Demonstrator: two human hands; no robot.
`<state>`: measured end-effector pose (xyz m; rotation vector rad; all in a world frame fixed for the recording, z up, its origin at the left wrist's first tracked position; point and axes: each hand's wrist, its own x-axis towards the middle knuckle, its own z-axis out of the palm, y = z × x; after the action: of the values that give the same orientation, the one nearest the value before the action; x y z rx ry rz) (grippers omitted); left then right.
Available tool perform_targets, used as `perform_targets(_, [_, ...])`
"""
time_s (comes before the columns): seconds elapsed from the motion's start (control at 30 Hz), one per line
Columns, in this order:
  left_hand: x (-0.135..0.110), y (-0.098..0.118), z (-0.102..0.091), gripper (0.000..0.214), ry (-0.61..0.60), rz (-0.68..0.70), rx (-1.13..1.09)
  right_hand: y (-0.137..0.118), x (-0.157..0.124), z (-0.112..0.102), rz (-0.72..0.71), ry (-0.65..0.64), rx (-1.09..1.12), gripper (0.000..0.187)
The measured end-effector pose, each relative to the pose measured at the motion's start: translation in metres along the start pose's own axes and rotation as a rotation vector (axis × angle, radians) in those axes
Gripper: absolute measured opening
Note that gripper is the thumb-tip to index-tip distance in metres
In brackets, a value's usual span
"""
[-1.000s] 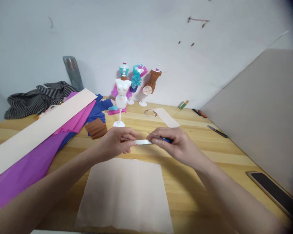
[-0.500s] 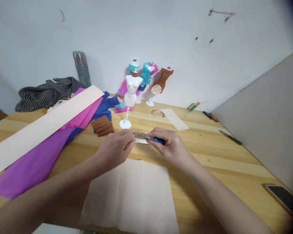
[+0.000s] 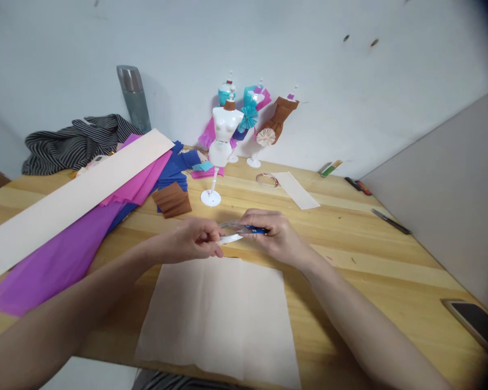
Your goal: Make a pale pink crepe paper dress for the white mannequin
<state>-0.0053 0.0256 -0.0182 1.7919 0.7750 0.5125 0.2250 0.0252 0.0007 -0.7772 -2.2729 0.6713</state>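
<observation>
Your left hand (image 3: 195,238) pinches the white strip (image 3: 230,238) over the table (image 3: 394,281), near the pale sheet's (image 3: 223,319) far edge; your right hand (image 3: 272,232) grips the blue-handled tool (image 3: 255,229). Hands this close, a slip could nick your left fingertips.

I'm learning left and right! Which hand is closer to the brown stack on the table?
Left. The left hand is in front of the brown stack, slightly to its right; the right hand is farther away to its right.

Bare, the long left forearm (image 3: 106,284) and right forearm (image 3: 355,319), and the left hand (image 3: 189,238) and right hand (image 3: 273,234) were bare too! Low down, dark, pale-striped clothing fabric (image 3: 179,381) showed.
</observation>
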Motion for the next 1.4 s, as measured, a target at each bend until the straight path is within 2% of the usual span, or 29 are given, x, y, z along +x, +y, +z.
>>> perform_targets(0.1, [0.002, -0.002, -0.007, 0.010, 0.010, 0.016, 0.090, 0.010, 0.001, 0.004, -0.034, 0.011, -0.021, 0.027])
perform_targets(0.23, [0.003, -0.009, -0.014, 0.014, 0.020, 0.010, 0.057, 0.024, 0.000, 0.005, -0.052, 0.023, -0.012, 0.025])
perform_targets(0.37, [0.004, -0.019, -0.013, 0.021, -0.006, -0.023, -0.160, 0.035, -0.003, 0.002, 0.010, -0.004, 0.041, 0.022])
perform_targets(0.47, [0.005, -0.026, -0.010, 0.028, 0.050, -0.005, -0.355, 0.039, -0.005, 0.003, 0.032, 0.005, 0.072, 0.021])
perform_targets(0.53, [0.006, -0.029, -0.007, 0.031, 0.095, 0.008, -0.376, 0.040, -0.005, 0.006, 0.030, 0.032, 0.083, 0.020])
perform_targets(0.67, [0.010, -0.033, 0.004, 0.024, 0.180, 0.022, -0.188, 0.040, -0.003, 0.012, 0.040, 0.040, 0.076, 0.020])
perform_targets(0.87, [0.015, -0.030, 0.021, 0.013, 0.406, 0.098, 0.148, 0.040, -0.003, 0.018, 0.027, 0.060, 0.025, 0.016])
perform_targets(0.97, [0.015, -0.029, 0.024, 0.014, 0.436, 0.111, 0.222, 0.038, -0.003, 0.019, 0.022, 0.050, 0.008, 0.015])
perform_targets(1.13, [0.015, -0.034, 0.021, 0.018, 0.415, 0.138, 0.245, 0.034, -0.002, 0.020, 0.033, 0.055, 0.010, 0.017])
perform_targets(1.23, [0.015, -0.032, 0.015, 0.018, 0.399, 0.133, 0.222, 0.035, -0.003, 0.018, 0.070, 0.076, 0.112, 0.017])
perform_targets(1.4, [0.009, -0.019, 0.005, 0.017, 0.386, 0.125, 0.160, 0.039, -0.007, 0.013, 0.267, 0.156, 0.556, 0.025])
